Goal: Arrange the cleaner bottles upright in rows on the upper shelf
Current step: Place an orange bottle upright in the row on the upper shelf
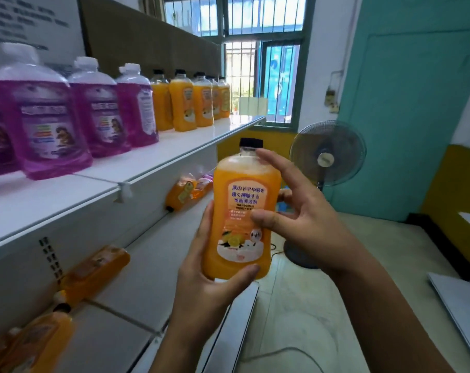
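One orange floor-cleaner bottle (242, 211), full and likely heavy, slick-walled, is gripped low at frame centre by the left hand (201, 281); the right hand (295, 211), fingers spread, touches its label.

The upper shelf (174, 150) is running along the left, carrying upright cleaner bottles (99, 109) in rows, the white-capped ones nearer and the black-capped ones (185, 103) farther along toward the window (260, 76). Below it, on the lower shelf (147, 278), more bottles (94, 273) are lying on their sides. In front of the shelves, a held bottle (242, 211) is standing upright between the left hand (209, 278) below it and the right hand (304, 219) at its right. A standing fan (326, 157) is sitting on the floor (309, 305) behind them.
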A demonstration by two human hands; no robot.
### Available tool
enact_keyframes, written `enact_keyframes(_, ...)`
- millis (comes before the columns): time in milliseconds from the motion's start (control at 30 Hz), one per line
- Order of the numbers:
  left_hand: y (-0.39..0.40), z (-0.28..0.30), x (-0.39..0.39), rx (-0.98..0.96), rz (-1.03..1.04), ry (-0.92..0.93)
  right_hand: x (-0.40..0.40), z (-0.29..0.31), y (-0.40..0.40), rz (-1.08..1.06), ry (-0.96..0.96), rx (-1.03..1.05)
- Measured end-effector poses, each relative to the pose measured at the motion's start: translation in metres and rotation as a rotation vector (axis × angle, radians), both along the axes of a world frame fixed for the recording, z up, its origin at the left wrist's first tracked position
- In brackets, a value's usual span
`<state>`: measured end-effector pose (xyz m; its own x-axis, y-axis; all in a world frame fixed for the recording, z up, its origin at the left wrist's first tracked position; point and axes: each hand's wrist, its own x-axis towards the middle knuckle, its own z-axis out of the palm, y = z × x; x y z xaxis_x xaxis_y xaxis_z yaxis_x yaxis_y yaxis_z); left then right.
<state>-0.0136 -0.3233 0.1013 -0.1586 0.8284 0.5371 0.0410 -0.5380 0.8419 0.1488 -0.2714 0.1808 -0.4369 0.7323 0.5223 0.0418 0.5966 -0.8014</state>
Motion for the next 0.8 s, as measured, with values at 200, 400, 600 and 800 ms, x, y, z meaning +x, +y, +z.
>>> enact_keyframes(200,0.085,0.027,0.047,0.082,0.035,0.018,0.042,0.024,0.085,0.114,0.028,-0.009)
enact_keyframes(400,0.156,0.045,0.075,0.098,0.085,0.026,0.072,0.04,0.172,0.162,-0.021,0.045)
enact_keyframes(600,0.241,0.056,0.082,0.095,0.074,0.068,0.08,0.046,0.263,0.195,0.016,0.059)
enact_keyframes(800,0.343,0.065,0.068,0.12,0.114,0.072,0.059,0.055,0.363,0.142,0.002,0.148)
